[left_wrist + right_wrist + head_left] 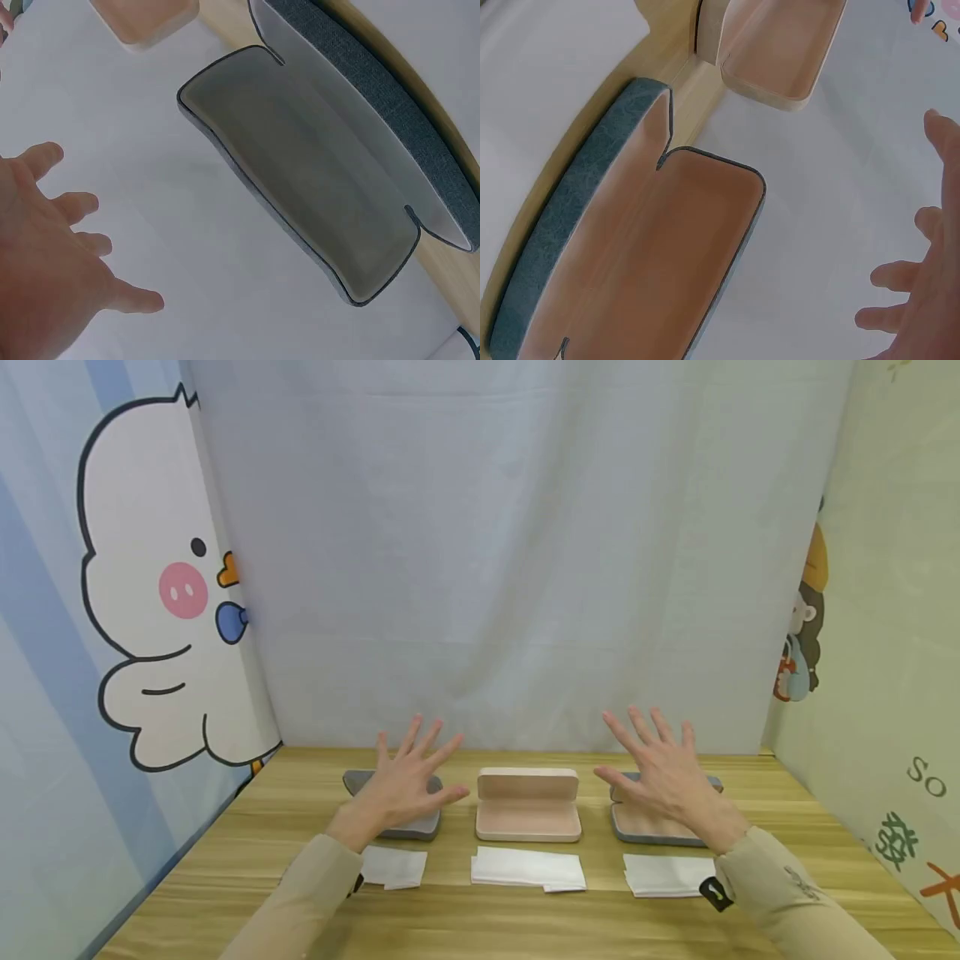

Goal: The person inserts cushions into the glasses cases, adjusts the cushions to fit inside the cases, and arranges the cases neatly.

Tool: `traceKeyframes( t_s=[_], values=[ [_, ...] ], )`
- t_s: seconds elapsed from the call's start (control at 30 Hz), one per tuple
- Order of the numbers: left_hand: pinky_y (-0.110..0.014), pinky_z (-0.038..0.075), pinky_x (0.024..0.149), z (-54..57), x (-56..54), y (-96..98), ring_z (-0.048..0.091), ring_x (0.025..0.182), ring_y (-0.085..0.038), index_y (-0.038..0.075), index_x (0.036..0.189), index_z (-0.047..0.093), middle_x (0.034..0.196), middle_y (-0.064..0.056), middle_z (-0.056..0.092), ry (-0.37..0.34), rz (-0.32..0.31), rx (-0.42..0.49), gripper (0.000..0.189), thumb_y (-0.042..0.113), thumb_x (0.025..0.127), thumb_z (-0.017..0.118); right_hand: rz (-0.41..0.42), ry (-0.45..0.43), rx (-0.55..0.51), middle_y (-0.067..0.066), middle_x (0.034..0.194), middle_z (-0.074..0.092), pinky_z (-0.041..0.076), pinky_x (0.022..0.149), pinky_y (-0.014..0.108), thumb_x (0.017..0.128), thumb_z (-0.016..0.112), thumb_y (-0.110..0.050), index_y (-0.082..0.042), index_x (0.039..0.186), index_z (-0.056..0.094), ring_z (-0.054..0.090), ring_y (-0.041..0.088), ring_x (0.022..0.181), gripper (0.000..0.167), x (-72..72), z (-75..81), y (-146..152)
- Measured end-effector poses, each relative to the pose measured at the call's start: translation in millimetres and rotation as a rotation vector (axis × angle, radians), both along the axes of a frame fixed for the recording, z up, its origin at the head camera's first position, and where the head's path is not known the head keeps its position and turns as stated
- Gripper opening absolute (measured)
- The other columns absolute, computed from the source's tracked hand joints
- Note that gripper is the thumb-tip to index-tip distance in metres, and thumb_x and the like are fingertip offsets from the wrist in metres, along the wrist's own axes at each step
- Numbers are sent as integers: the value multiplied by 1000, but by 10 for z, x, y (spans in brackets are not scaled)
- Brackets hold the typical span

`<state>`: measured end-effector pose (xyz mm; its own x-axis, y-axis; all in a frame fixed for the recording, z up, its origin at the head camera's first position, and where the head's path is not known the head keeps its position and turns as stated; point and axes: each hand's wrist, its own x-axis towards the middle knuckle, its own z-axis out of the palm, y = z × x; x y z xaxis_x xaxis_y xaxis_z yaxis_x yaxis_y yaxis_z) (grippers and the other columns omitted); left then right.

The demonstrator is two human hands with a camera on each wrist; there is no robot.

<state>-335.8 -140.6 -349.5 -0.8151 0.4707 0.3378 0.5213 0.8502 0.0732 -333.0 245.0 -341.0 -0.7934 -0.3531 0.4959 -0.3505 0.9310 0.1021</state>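
Fingers spread wide, my left hand hovers over a grey glasses case and hides part of it. The left wrist view shows this glasses case with its lid up and nothing inside. On the other side, my right hand is held above a blue-green glasses case, its fingers straight and apart. That glasses case has a peach lining and a raised lid in the right wrist view. Between the hands, a cream glasses case with pink lining stands open. Neither hand holds anything.
White folded cloths lie in front of the cases: a left cloth, a middle cloth and a right cloth. All rest on a wood-grain table. A grey-white curtain hangs behind, with printed curtains at both sides.
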Motion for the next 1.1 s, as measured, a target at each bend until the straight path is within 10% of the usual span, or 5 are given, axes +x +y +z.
traceKeyframes(
  t_s=[0.7,1.1],
  values=[
    [-67,41,101,116,30,-609,40,133,-49,24,153,27,149,-24,37,-50,45,115,81,62,88,57,125,-35,-40,23,147,41,43,97,62,87,55,-65,-27,152,29,46,44,126,80,-92,55,-547],
    [-59,51,91,219,83,-1024,57,117,-43,17,153,28,142,-26,47,-135,90,172,78,55,91,57,276,-33,-138,6,87,48,34,62,25,85,66,-53,-17,144,45,38,17,75,73,-137,29,-1060]
  ],
)
